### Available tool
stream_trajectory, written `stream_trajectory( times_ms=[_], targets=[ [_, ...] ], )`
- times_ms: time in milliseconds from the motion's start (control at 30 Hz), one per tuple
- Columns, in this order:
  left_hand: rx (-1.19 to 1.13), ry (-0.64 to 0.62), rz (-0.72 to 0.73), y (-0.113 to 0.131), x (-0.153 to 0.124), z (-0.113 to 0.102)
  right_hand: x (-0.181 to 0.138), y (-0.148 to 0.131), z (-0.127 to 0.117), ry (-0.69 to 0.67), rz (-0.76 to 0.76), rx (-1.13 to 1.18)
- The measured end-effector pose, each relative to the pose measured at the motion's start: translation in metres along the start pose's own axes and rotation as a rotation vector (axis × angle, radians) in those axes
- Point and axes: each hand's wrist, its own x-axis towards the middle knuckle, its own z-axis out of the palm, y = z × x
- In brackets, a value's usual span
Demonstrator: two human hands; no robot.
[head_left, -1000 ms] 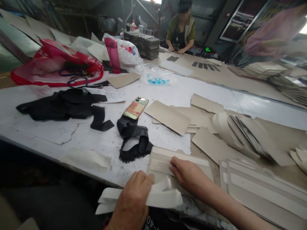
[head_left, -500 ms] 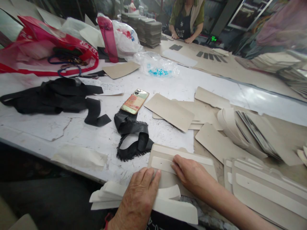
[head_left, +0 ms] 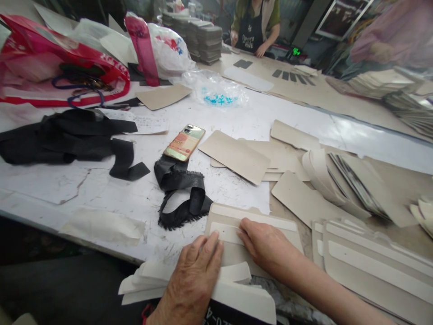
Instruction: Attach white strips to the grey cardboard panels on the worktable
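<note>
A beige panel [head_left: 223,256] with rounded corners lies at the table's front edge. Along its far side runs one pale strip [head_left: 250,217], and a second pale strip [head_left: 226,234] with a small hole lies nearer me. My right hand [head_left: 267,241] has its fingers bent and pressed together on that nearer strip. Stretched out flat, the fingers of my left hand [head_left: 194,273] rest at the strip's left end and the panel's edge. Several loose pale strips [head_left: 241,295] lie below my left hand, partly covered by it.
Finished-looking panels with strips [head_left: 375,266] are stacked at right, behind them loose beige panels [head_left: 235,155]. A frayed black band [head_left: 182,180], a phone [head_left: 185,142], black fabric strips [head_left: 67,140] and a red bag [head_left: 64,58] lie leftward. A co-worker [head_left: 255,31] stands across the table.
The view has turned slightly, so most things sit a little further left. My left fingers have shifted a little over the strip's end; my right hand stays on the strip.
</note>
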Motion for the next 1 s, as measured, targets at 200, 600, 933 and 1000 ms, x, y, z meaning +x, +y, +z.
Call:
stream_trajectory(
  times_ms=[200,600,933,1000],
  targets=[
    [0.044,-0.032,0.062,-0.002,0.005,-0.009,0.002,-0.001,0.0,0.001,0.008,-0.014],
    [0.172,-0.09,0.198,-0.012,0.007,-0.013,0.002,-0.003,-0.001,-0.002,-0.002,-0.037],
    [0.242,-0.121,0.184,-0.008,0.015,-0.001,-0.002,-0.007,-0.009,0.0,0.003,-0.051],
    [0.254,-0.126,0.214,-0.013,0.015,0.001,-0.011,-0.002,-0.018,0.011,0.04,-0.059]
  ],
)
